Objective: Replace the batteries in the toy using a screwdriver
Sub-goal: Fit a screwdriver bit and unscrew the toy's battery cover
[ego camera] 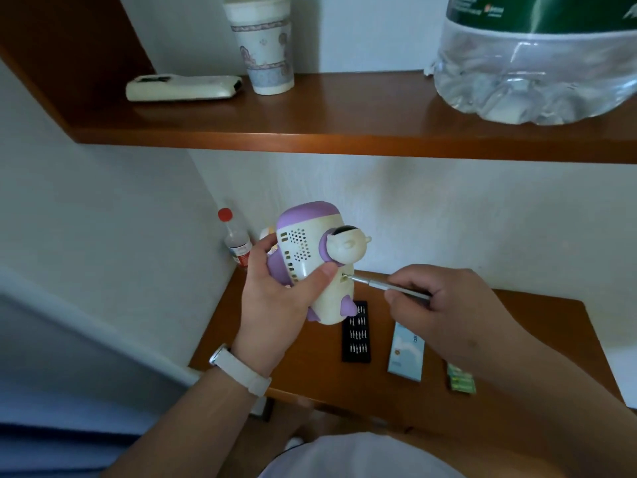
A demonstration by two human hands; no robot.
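Overhead, a wooden shelf point(241, 127) carried a large clear water jug point(537, 70), a paper cup point(263, 46) and a white remote control point(182, 88). Below it, a wooden table point(537, 326) held a black bit tray point(356, 336), a pale blue box point(406, 353) and a pack of green batteries point(462, 377), set apart in a row. The left hand point(275, 301), with a white watch strap point(241, 369) at the wrist, gripped the toy point(315, 257), a cream and purple figure, in the air above the table's rear left part, thumb pressed on its perforated side. The right hand point(448, 315) pinched the slim silver screwdriver point(386, 286) by its rear portion. The tip sat in a recess on the toy's body, just beside the left thumb. A small red-capped bottle point(236, 239) stood by the wall behind the toy.
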